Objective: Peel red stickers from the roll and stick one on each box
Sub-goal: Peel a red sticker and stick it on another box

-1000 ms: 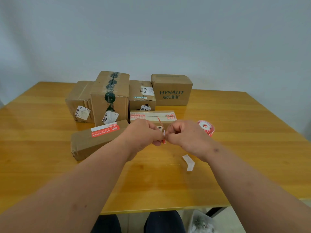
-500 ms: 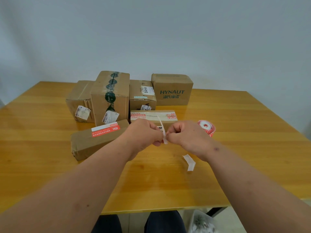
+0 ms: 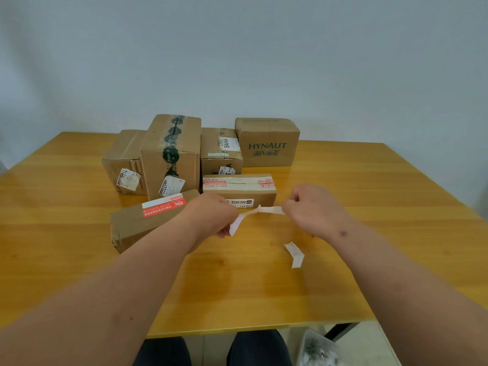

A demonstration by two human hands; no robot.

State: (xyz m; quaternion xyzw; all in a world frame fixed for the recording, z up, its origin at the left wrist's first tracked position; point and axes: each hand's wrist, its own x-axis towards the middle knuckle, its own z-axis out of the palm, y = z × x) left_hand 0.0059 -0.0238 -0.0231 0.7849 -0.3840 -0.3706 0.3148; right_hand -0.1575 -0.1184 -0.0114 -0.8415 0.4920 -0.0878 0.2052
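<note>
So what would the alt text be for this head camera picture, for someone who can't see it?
Two bare hands, left hand and right hand, pull a white paper strip taut between them above a wooden table. Behind them stand six cardboard boxes, and a loose paper scrap lies near the right forearm.

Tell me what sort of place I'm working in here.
Probably a small parcel-labelling or packing station in a plain room, not a warehouse. A wooden table stands against a bare wall, with six used cardboard shipping boxes clustered at its middle, and a bin of white scraps sits below the near edge.
</note>
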